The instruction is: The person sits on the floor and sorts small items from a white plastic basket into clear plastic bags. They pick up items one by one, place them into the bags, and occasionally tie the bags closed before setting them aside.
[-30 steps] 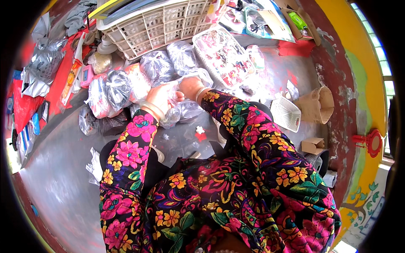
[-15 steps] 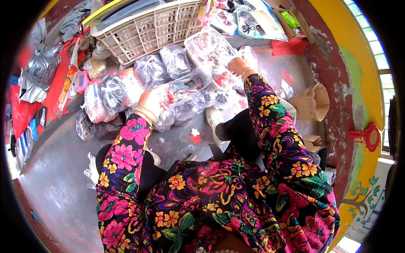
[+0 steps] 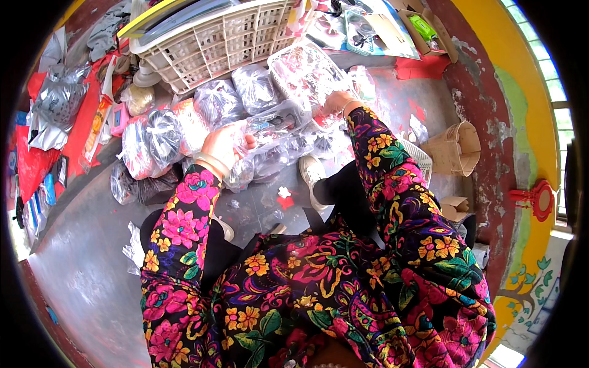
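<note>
My left hand is closed on the rim of a clear plastic bag with dark and red small items inside. My right hand is above the lower right part of a white basket, close to the bag's right end. Its fingers are curled down, and what they pinch, if anything, is too small to make out. Small red and whitish packets fill the basket. Filled clear bags with dark contents lie around the open one, among them a knotted bag behind my left hand.
A large cream plastic crate stands behind the bags. Several bulging bags sit to the left, near a pink object. At right are a cardboard box and a pale perforated basket. My white shoe rests on the grey floor.
My right hand has moved left and slightly nearer, from the basket's right side toward the open bag. My left hand keeps its grip on the bag in the same place.
</note>
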A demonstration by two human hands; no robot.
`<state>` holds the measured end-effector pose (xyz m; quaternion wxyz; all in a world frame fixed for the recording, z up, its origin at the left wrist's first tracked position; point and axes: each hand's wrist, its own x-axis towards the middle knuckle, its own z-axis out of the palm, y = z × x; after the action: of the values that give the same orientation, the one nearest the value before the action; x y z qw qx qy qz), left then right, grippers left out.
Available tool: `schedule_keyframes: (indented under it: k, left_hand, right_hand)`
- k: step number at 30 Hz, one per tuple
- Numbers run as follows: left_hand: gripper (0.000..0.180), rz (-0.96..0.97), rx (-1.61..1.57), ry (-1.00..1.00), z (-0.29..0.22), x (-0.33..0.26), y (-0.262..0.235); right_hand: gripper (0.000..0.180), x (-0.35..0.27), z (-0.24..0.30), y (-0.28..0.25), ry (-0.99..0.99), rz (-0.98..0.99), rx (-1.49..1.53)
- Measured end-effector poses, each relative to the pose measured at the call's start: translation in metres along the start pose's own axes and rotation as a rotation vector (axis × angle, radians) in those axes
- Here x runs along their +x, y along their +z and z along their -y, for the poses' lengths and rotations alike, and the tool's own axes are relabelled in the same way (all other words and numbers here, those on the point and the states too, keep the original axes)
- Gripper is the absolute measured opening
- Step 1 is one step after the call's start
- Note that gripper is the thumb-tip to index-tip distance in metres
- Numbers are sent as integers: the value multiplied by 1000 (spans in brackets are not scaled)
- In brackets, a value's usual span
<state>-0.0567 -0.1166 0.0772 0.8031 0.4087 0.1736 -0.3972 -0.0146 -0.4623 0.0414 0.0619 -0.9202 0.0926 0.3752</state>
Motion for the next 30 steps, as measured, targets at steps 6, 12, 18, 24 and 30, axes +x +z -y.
schedule_keyframes:
  k: [6,12,18,24,30]
  left_hand:
    - [27,26,37,6,1,0,-1]
    - [25,22,57,2,2,1,-11]
    - [27,31,48,20,3,2,-14]
    - [30,-35,102,10,5,-3,-3]
    - [30,21,80,39,8,-4,-3]
  right_hand:
    - [20,10,-13,-14,-22,-81,-219]
    - [13,-50,13,-56,-224,-679,364]
    - [13,-63,33,-59,-223,-513,488]
    - [5,-97,99,-43,-862,-174,456]
    - [14,-54,140,29,-575,-415,-299]
